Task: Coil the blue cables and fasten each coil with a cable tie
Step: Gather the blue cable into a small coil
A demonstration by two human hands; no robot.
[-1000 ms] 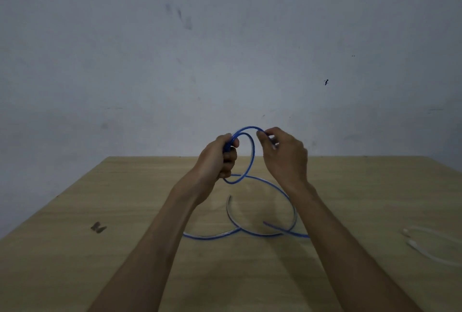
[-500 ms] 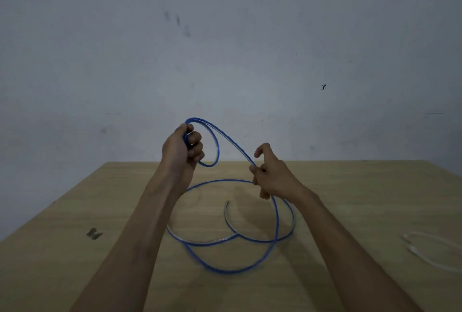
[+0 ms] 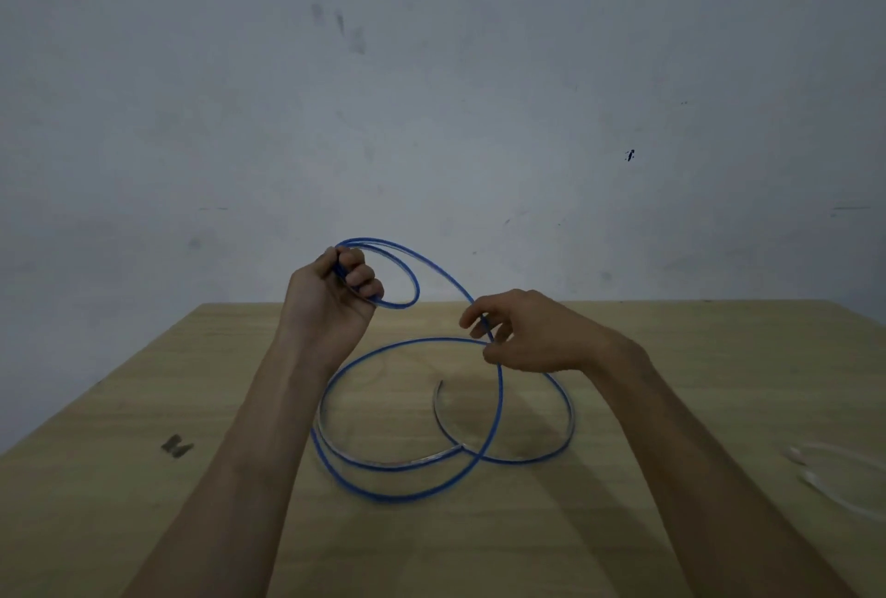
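Above the wooden table [image 3: 239, 501], two bare hands work one blue cable [image 3: 398, 497]. The left hand [image 3: 331, 295] is raised over the table's far edge, its fingers curled into a fist around a small loop of the cable; two strands show in that loop, one close inside the other. From the fist a single strand slopes down to the right hand [image 3: 532, 334], which hangs lower, nearer the middle of the table, and pinches the strand between thumb and fingertips [image 3: 472, 322], the other fingers loosely bent. Below the right hand the rest of the cable lies on the table in roughly two wide, overlapping rings, with one free end [image 3: 438, 386] curling up inside them.

On the table's left part sits one small dark object [image 3: 176, 445], too blurred to identify. At the table's right edge lie pale, thin curved pieces [image 3: 844, 477], possibly white ties or cords; their number cannot be made out and they are cut off by the frame. The part of the cable inside the left fist is hidden, and the right wrist covers part of one ring. Both forearms run out of the bottom of the view.
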